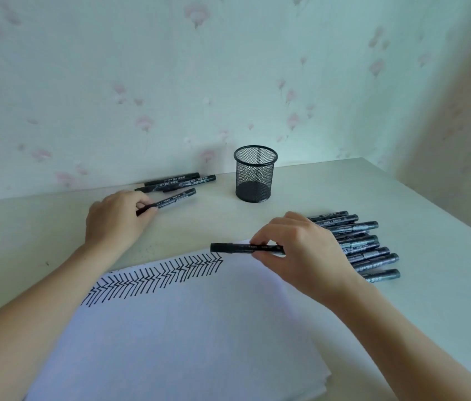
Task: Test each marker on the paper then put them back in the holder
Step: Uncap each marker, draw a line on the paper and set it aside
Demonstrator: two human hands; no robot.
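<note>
Right hand [301,253] grasping a capped black marker [246,248] between thumb and fingertips, barrel horizontal, cap end pointing left, held just above the far edge of the paper [188,328]. Left hand [115,221] pinching a second black marker [167,201] near its cap end; the barrel slants up and to the right and lies low over the tabletop, though contact with the surface cannot be confirmed. Both markers are slender cylinders of smooth black plastic bearing pale printed labels. The paper is a stack of white sheets, matte, with a row of black zigzag test strokes [156,277] running along its far edge. To the right, a row of like markers [364,247] lies side by side on the table [315,192], partly hidden by the right hand. Beyond the left hand, two more markers [179,180] rest near the wall. Between the two groups stands the holder [255,173]: an upright cylindrical cup of black wire mesh with a solid rim and base, nothing visible inside. Table surface pale and smooth; wall [170,82] papered with faint pink flowers.
</note>
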